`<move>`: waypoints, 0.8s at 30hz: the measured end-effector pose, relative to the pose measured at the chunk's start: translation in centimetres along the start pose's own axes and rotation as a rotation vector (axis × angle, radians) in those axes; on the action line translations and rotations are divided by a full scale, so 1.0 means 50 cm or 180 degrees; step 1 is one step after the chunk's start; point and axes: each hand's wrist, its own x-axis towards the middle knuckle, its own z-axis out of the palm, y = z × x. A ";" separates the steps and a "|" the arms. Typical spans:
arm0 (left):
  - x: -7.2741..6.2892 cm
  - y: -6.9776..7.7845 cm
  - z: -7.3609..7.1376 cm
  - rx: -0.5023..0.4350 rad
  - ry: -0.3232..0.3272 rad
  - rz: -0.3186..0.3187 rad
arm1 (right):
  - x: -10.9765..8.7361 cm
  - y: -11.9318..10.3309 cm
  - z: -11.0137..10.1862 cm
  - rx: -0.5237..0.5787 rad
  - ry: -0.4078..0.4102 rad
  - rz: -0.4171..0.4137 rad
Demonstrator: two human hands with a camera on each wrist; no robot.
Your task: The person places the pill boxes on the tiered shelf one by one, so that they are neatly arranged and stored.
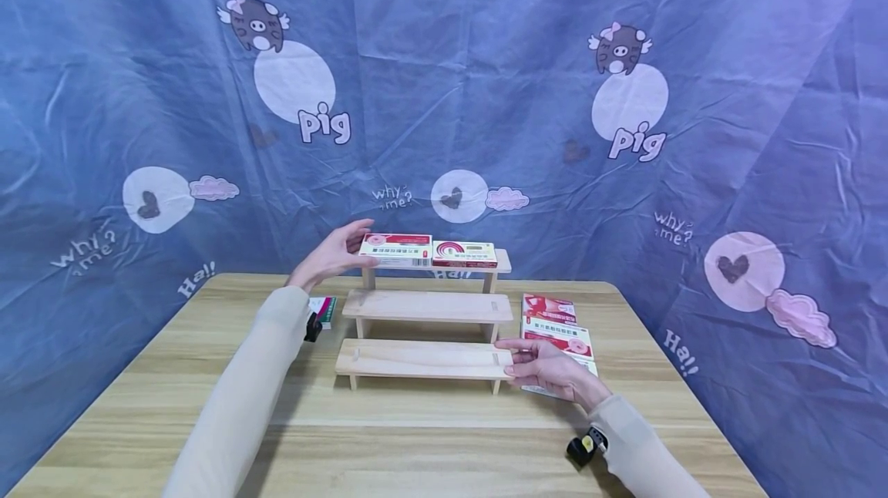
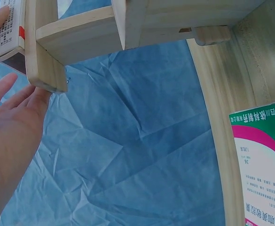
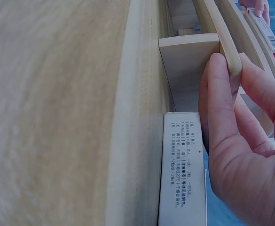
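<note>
A stepped wooden shelf (image 1: pixel 423 359) with three tiers stands on the table. On its top tier lie two medicine boxes side by side, a red-and-white one (image 1: pixel 395 250) at the left and a white-and-red one (image 1: pixel 465 253) at the right. My left hand (image 1: pixel 334 253) holds the left end of the red-and-white box, thumb at its front, while other fingers touch the end of the tier in the left wrist view. At the lowest tier, my right hand (image 1: pixel 551 368) pinches the board's right end between thumb and fingers (image 3: pixel 220 99).
Right of the shelf, several medicine boxes (image 1: pixel 555 334) lie in a column, partly behind my right hand. A green-and-pink-banded box (image 2: pixel 264 160) lies on the table (image 1: pixel 388 452) to the left. A blue printed cloth (image 1: pixel 444 97) hangs behind the table and at both sides.
</note>
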 end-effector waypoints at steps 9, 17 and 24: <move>0.016 -0.033 0.000 0.0056 0.0071 0.0014 | -0.001 0.000 -0.001 0.0009 -0.0026 -0.0010; 0.007 -0.038 -0.003 -0.0144 0.0278 -0.0073 | 0.001 0.001 -0.001 0.0017 -0.0043 -0.0033; -0.001 -0.034 -0.007 -0.0093 0.0803 -0.0048 | 0.001 -0.001 -0.001 0.0026 -0.0041 -0.0028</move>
